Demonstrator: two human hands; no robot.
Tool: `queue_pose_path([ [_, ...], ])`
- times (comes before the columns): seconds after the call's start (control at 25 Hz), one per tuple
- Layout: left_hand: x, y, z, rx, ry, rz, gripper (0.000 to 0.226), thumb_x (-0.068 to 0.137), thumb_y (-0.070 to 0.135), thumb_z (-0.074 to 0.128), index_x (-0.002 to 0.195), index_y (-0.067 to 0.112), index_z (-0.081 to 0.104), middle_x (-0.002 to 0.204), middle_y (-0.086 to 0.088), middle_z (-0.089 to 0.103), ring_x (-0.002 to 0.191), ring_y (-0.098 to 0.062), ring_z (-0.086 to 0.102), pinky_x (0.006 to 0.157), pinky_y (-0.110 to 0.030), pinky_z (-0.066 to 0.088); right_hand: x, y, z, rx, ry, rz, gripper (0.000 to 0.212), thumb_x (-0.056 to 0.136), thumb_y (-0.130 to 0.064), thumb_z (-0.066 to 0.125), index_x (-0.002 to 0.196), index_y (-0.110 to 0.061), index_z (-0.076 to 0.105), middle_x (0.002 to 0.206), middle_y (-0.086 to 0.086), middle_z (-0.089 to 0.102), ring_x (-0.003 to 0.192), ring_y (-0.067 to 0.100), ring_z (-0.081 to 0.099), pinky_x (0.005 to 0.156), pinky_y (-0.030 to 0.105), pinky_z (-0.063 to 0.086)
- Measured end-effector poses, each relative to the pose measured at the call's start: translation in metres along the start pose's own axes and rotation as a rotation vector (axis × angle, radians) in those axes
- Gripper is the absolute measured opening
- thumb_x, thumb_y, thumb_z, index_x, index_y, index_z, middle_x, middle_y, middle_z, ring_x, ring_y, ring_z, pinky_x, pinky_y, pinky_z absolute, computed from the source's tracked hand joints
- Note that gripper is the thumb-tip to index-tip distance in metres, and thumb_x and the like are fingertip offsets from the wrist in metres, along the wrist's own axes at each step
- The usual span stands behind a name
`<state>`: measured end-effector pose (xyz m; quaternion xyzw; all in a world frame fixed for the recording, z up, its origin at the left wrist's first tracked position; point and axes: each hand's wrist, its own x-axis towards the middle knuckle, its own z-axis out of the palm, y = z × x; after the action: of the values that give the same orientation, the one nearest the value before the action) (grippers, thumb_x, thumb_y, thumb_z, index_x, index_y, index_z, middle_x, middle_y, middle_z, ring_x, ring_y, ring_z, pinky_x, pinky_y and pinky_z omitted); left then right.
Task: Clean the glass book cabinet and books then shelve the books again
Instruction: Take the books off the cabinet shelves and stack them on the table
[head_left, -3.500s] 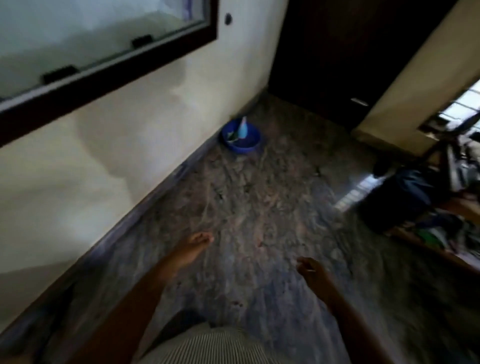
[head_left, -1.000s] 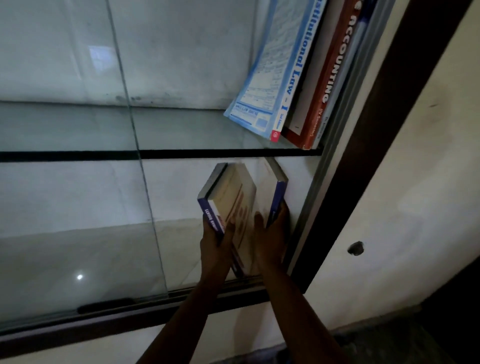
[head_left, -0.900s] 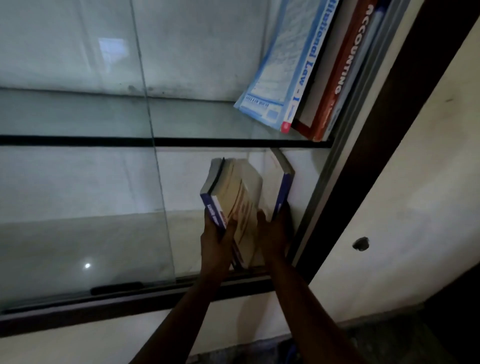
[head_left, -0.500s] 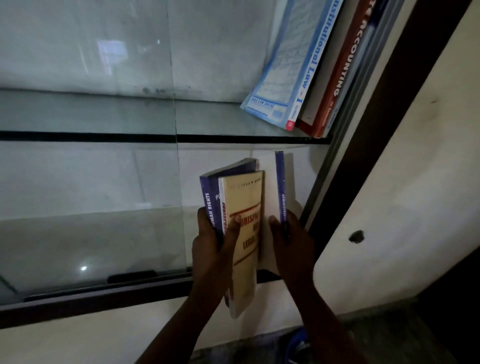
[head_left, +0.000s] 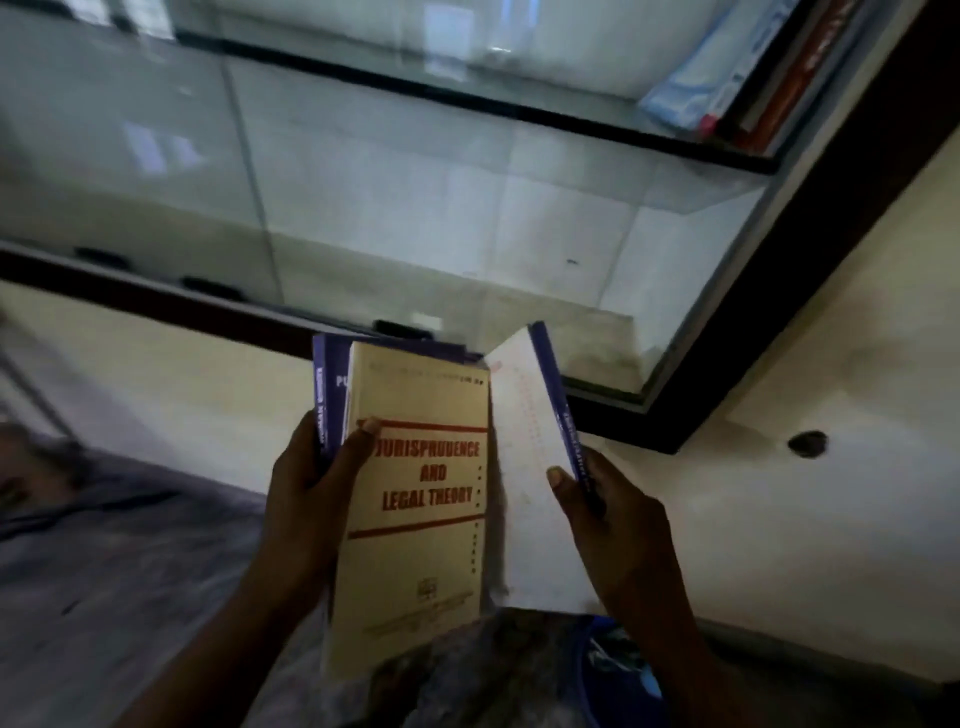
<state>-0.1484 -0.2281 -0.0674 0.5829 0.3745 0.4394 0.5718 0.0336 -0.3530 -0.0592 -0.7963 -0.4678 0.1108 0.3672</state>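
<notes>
Now that we've pulled clear of the glass cabinet (head_left: 467, 208), our left hand (head_left: 306, 499) clasps the cream Jurisprudence paperback (head_left: 415, 545) and purple book (head_left: 330, 395); right hand (head_left: 618, 514) pinches slim purple-spined volume (head_left: 530, 467).

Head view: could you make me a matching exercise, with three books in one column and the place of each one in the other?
Column one:
1. yellow book
2. white book with purple spine
3. red book

Column two:
a. standing on the upper glass shelf
b. held in the right hand
c. held in the left hand

Pairs: 1-c; 2-b; 3-a.
</notes>
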Motion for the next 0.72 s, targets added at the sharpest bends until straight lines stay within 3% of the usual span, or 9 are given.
queue_pose_path([
  [0.12,-0.037,-0.006,-0.057,-0.004,0.231,-0.035,0.012,0.088,0.024,0.051,0.099,0.023,0.055,0.083,-0.005,0.069,0.073,-0.017,0.07,0.051,-0.026,0.055,-0.01,-0.022,0.03,-0.094,-0.148,-0.168,0.053,0.087,-0.049,0.039,0.131,-0.02,0.048,0.111,0.002,0.066,0.089,0.012,0.065,0.074,0.019,0.053],
  [0.24,-0.074,-0.005,-0.127,-0.027,0.463,-0.043,0.015,0.091,0.015,0.049,0.096,0.029,0.053,0.077,0.006,0.072,0.066,-0.009,0.069,0.047,-0.023,0.054,-0.011,-0.067,0.071,-0.104,-0.287,-0.321,0.047,0.089,-0.043,0.045,0.126,-0.016,0.053,0.105,0.003,0.069,0.083,0.007,0.064,0.068,0.005,0.045],
  [0.32,-0.096,-0.002,-0.176,-0.042,0.615,-0.048,0.015,0.093,0.016,0.047,0.094,0.031,0.05,0.076,0.011,0.071,0.065,-0.007,0.069,0.048,-0.024,0.054,-0.007,-0.108,0.106,-0.105,-0.37,-0.425,0.046,0.089,-0.043,0.047,0.127,-0.017,0.053,0.107,0.002,0.069,0.087,0.009,0.065,0.075,0.011,0.048],
  [0.4,-0.107,-0.005,-0.231,-0.088,0.744,-0.076,0.006,0.094,0.019,0.046,0.094,0.023,0.051,0.072,0.008,0.071,0.062,-0.007,0.068,0.046,-0.024,0.053,0.002,-0.158,0.146,-0.115,-0.45,-0.548,0.044,0.091,-0.043,0.045,0.129,-0.021,0.05,0.112,-0.001,0.066,0.092,0.012,0.066,0.079,0.02,0.052],
  [0.52,-0.112,-0.007,-0.333,-0.139,0.906,-0.122,0.018,0.092,0.026,0.049,0.102,0.011,0.054,0.079,-0.007,0.07,0.06,-0.012,0.069,0.044,-0.025,0.053,0.009,-0.247,0.228,-0.147,-0.496,-0.735,0.038,0.094,-0.041,0.045,0.127,-0.021,0.049,0.116,0.0,0.066,0.093,0.019,0.066,0.081,0.032,0.054],
  [0.64,-0.12,-0.006,-0.445,-0.186,1.004,-0.154,0.019,0.093,0.025,0.051,0.104,0.01,0.056,0.094,-0.015,0.067,0.072,-0.023,0.068,0.047,-0.03,0.054,0.004,-0.335,0.314,-0.139,-0.499,-0.809,0.04,0.094,-0.042,0.046,0.128,-0.02,0.05,0.116,0.001,0.066,0.094,0.022,0.066,0.08,0.032,0.054],
  [0.72,-0.125,-0.006,-0.501,-0.231,1.016,-0.197,0.023,0.09,0.019,0.056,0.109,0.007,0.056,0.094,-0.016,0.067,0.07,-0.023,0.069,0.045,-0.029,0.055,-0.002,-0.379,0.358,-0.101,-0.511,-0.785,0.04,0.094,-0.04,0.047,0.126,-0.018,0.051,0.115,0.003,0.066,0.094,0.023,0.066,0.079,0.032,0.055],
])
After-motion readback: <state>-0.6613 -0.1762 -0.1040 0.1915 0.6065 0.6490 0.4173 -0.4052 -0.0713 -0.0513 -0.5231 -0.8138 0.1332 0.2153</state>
